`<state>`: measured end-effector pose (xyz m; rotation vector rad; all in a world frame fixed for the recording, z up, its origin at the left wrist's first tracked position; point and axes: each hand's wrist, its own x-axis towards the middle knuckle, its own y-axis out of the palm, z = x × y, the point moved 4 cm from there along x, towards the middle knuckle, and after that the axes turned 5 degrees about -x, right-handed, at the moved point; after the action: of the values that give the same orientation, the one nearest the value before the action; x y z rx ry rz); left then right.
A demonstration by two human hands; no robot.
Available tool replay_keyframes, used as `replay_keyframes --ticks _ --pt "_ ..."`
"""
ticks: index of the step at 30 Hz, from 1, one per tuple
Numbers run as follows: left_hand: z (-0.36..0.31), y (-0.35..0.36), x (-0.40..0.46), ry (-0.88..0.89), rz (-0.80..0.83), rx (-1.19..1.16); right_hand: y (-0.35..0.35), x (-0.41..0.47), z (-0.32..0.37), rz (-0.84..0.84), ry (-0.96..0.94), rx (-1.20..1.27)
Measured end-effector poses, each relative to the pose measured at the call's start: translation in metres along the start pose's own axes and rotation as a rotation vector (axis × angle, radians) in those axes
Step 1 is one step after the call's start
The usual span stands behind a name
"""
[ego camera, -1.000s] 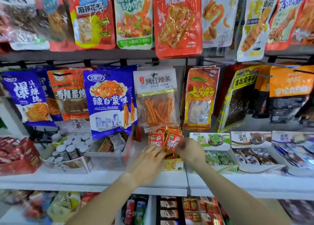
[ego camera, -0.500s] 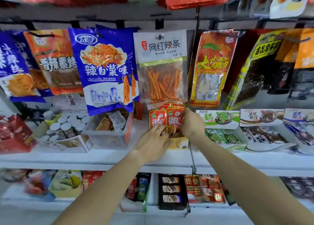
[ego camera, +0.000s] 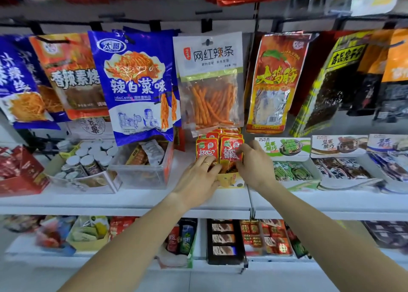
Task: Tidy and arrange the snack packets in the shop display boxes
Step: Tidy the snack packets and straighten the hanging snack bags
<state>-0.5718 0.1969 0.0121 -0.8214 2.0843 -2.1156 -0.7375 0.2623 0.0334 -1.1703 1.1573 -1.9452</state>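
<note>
Head view: left hand (ego camera: 196, 179) rests with straight fingers on the red packets (ego camera: 219, 151) upright in the yellow box (ego camera: 230, 180) on the shelf (ego camera: 136, 200); right hand (ego camera: 254, 163) pinches one. A hard shove could tip the box or topple the row.

Both bare forearms reach forward and inward, wrists nearly level. The left hand (ego camera: 198, 177) lies palm down, fingers extended, a ring on one finger. The right hand (ego camera: 254, 166) sits just beside it, thumb and fingers curled in a pinch, knuckles up.
</note>
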Motion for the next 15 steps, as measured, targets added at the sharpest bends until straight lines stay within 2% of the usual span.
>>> replay_keyframes --ticks 2,4,6,9,11,13,15 --pt "-0.007 -0.011 -0.016 0.034 -0.089 -0.001 -0.006 -0.016 0.004 -0.045 -0.105 0.052" --pt "-0.016 -0.011 -0.040 0.113 -0.076 0.023 -0.006 -0.035 0.007 -0.061 -0.201 0.060" --pt "-0.022 0.003 -0.063 0.144 0.116 0.027 0.001 -0.051 0.011 -0.047 -0.273 0.012" --pt "-0.024 0.040 -0.091 0.011 0.535 0.001 0.011 -0.060 0.011 -0.048 -0.291 -0.026" --pt "-0.018 0.068 -0.104 -0.094 0.732 -0.020 0.013 -0.057 0.012 -0.063 -0.268 -0.032" --pt "-0.013 0.091 -0.112 -0.190 0.853 -0.070 0.013 -0.053 0.014 -0.081 -0.240 -0.046" --pt "-0.013 0.102 -0.115 -0.248 0.885 -0.082 0.014 -0.051 0.017 -0.102 -0.222 -0.075"
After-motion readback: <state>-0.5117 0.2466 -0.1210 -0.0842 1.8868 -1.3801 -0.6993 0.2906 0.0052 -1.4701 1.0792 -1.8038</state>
